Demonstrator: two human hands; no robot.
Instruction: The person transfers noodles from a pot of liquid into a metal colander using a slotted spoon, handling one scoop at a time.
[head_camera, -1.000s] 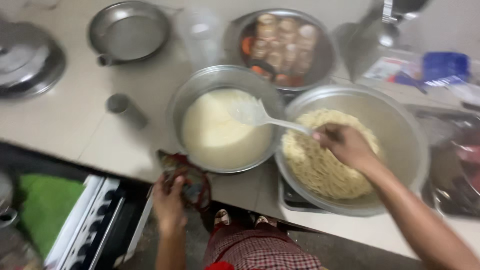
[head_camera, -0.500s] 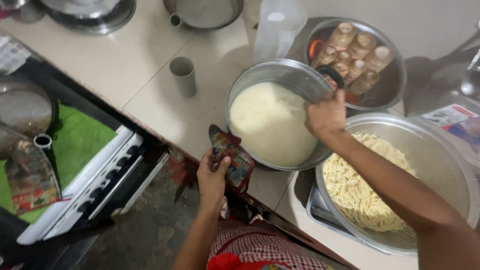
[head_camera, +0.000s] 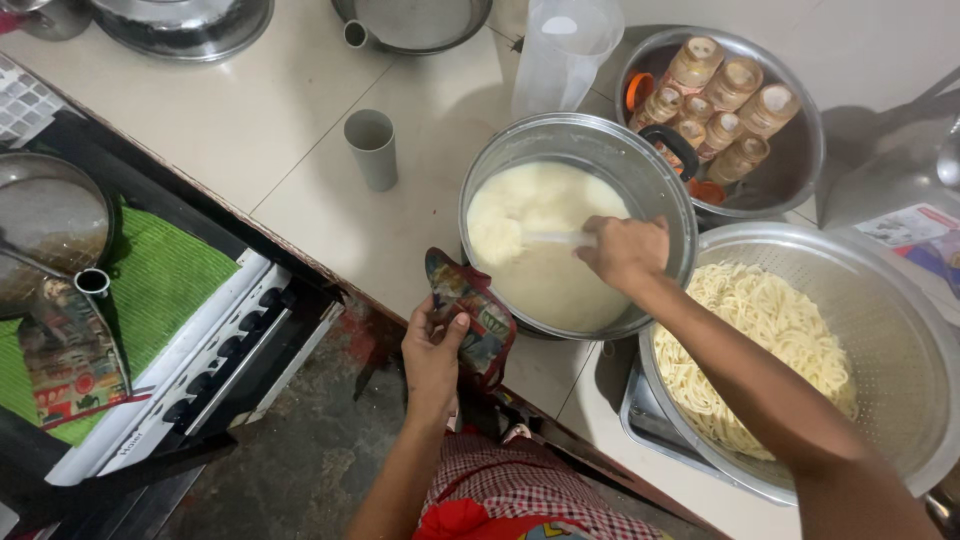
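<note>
Right hand (head_camera: 625, 250) over pot (head_camera: 650, 175) — grip around spoon (head_camera: 535, 238); left hand (head_camera: 435, 350) clutching pouch (head_camera: 470, 310).

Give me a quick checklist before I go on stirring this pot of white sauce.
1. Right hand grips the spoon: ok.
2. Spoon bowl is inside the white sauce: ok.
3. Left hand holds the pot holder by the pot rim: ok.
4. Pot sits fully on the counter: ok.
5. Colander of noodles clear of the stirring arm: not ok, arm crosses above it.
6. Sauce temperature: cannot tell.
</note>
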